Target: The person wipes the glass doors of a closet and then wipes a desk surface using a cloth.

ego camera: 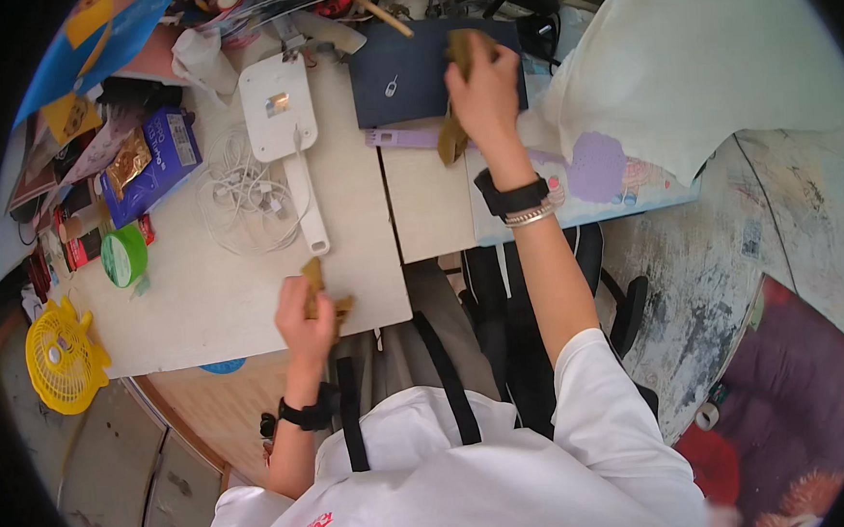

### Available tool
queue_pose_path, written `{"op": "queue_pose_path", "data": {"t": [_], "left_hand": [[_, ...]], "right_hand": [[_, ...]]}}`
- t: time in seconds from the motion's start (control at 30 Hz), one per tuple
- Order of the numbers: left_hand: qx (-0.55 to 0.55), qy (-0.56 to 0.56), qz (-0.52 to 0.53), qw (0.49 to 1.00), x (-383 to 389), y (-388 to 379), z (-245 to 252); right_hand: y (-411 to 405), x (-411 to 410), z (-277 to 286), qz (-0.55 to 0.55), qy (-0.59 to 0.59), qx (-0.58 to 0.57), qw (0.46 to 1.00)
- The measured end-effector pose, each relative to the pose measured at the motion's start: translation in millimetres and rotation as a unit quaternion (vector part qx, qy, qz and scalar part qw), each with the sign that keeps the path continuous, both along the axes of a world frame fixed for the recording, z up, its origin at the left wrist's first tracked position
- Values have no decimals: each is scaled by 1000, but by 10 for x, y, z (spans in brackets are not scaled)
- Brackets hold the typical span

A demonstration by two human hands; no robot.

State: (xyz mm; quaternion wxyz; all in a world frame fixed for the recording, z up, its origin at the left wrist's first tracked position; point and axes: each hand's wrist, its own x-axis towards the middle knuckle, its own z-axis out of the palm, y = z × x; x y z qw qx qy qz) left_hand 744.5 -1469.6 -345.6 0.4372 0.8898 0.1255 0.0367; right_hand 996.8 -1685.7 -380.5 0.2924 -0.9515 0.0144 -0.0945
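My right hand (488, 103) grips a brown cloth (452, 142) over a flat dark blue folder or box (410, 68). Part of the cloth bunches above the fingers and part hangs below the palm. A small metal SIM ejector pin (391, 86) lies on the dark blue surface, left of this hand. Under its lower edge is a purple strip (411, 138). Near the front edge of the pale table (365, 289), my left hand (306, 325) holds another piece of brown cloth (312, 274). Whether the two pieces are joined cannot be seen.
A white device (278, 102), its white bar (306, 205) and coiled white cables (244, 195) lie mid-table. Leftward are a blue OPPO phone box (151, 168), a green tub (124, 256) and a yellow fan (65, 358). A white cloth (678, 59) drapes at right.
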Motion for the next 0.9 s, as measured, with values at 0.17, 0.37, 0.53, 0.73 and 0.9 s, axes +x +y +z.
{"op": "queue_pose_path", "data": {"t": [0.17,0.37,0.53,0.73,0.9], "left_hand": [[-46,0,-9,999,681,-761,48],[68,56,63,994,1482,-951,-183],[113,39,101,988,1639,-851,-326],[182,44,84,979,1700,-914,-303],[228,74,71,968,1719,-908,-266]], "right_hand": [[137,218,-112,141,-11,-127,982],[-327,440,-169,29,17,-165,986],[-203,540,-196,-58,24,-173,983],[414,248,-112,131,1,-156,979],[289,327,-107,169,32,-120,978]]}}
